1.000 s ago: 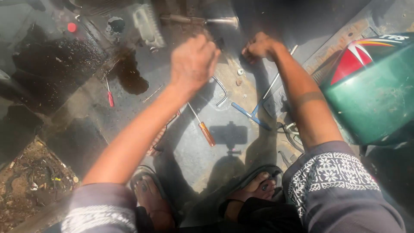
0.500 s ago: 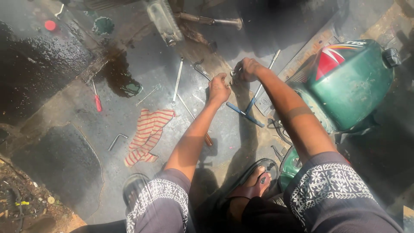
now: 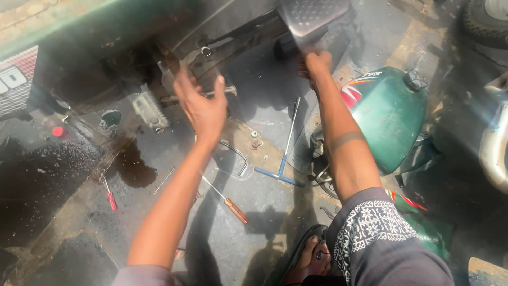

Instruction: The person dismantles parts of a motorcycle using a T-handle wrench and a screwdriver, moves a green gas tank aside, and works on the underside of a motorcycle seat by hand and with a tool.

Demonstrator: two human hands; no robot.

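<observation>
My left hand is raised with its fingers spread and its palm showing, holding nothing, in front of a dark greasy vehicle underside. My right hand reaches up, fingers closed around the lower edge of a grey ribbed footplate. On the floor below lie an orange-handled screwdriver, a blue T-handled wrench and a bent metal rod.
A green fuel tank lies on the ground at right. A red-handled screwdriver and a dark oil puddle are at left. My sandalled foot is at the bottom. A tyre shows at the top right.
The view has tilted up toward the vehicle underside. Both hands rose from the floor tools: the left opened in the air and the right moved up onto the footplate.
</observation>
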